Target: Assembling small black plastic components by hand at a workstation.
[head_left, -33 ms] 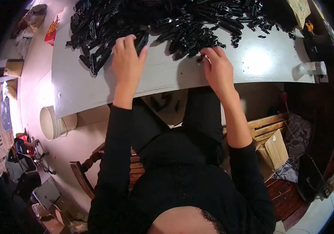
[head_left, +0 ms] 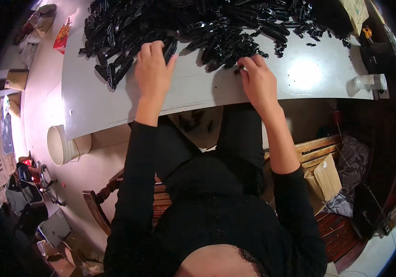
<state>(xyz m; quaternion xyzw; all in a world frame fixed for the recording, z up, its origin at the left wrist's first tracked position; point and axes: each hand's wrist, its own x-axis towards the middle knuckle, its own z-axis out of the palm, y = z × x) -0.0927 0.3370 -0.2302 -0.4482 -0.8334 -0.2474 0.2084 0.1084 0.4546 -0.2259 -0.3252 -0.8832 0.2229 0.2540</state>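
White table (head_left: 101,108), heap of black parts (head_left: 128,27) across far side, cluster of small black pieces (head_left: 237,48) just beyond right hand (head_left: 261,81). Right narrow by a dark bit (head_left: 237,71), can't tell if gripped. Left hand (head_left: 154,76) at heap's near edge, hold unclear. Translucent container (head_left: 371,82) at right

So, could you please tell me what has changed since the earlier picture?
Very little: the left hand has shifted slightly to the right. I see nothing newly taken or let go. The right hand, the black pile, the bucket and the clear cup look about the same.
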